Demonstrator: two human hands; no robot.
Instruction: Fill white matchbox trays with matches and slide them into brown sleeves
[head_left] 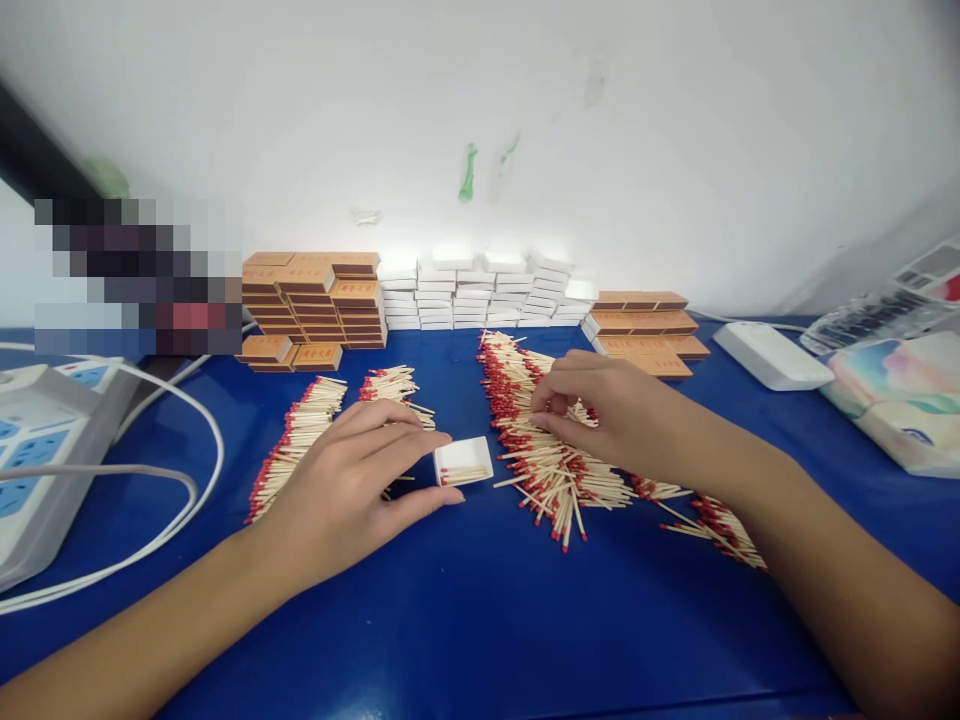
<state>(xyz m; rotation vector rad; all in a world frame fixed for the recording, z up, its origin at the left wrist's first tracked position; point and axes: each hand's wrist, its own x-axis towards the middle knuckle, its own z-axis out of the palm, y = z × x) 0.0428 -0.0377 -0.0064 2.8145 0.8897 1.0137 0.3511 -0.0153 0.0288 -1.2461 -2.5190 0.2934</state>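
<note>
My left hand [360,465] grips a small white matchbox tray [472,455] at its left end, between thumb and fingers. A few red-tipped matches [463,475] lie along the tray's near side. My right hand [592,405] is over the large heap of red-headed matches [551,480], its thumb and fingers drawn together in a pinch. What the pinch holds, if anything, is hidden against the heap. Behind and beneath my left hand are two more groups of matches, a long row [292,450] and a smaller bunch [390,383].
Orange matchboxes [315,300] are stacked at the back left, more orange boxes [645,325] at the back right. White trays [472,290] stand between them by the wall. A power strip [45,450] with looping white cables is left; a white device [772,355] and tissue pack [907,400] are right.
</note>
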